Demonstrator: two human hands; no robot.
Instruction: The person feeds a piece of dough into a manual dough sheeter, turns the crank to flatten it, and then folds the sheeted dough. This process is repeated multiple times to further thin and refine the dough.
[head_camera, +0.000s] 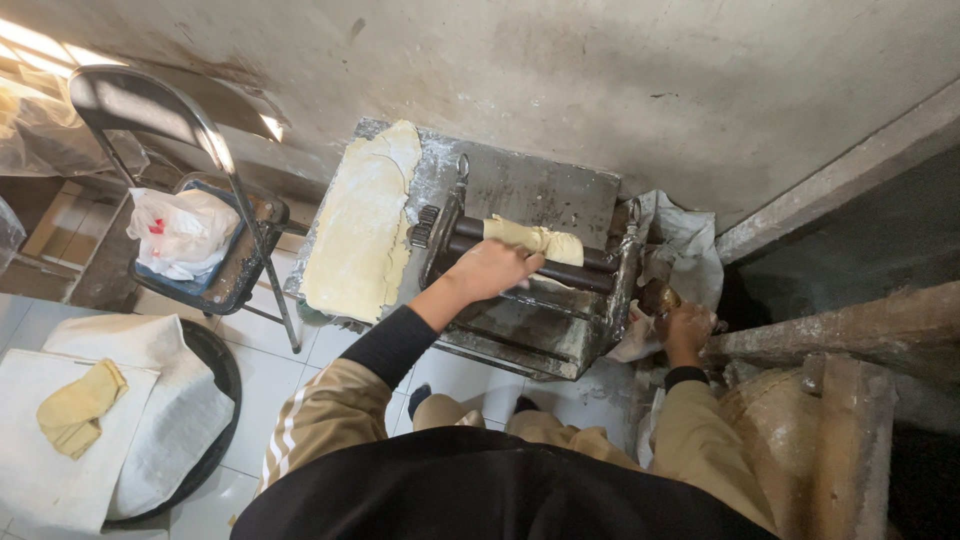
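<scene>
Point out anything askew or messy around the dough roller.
The large dough sheet lies crooked on the floured machine top, its near end drooping over the front edge. Its edges are ragged. Otherwise nothing stands out.

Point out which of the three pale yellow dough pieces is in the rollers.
The narrow strip of pale yellow dough under the left hand; the broad sheet lies flat beside the rollers, the folded piece on white cloth.
</scene>
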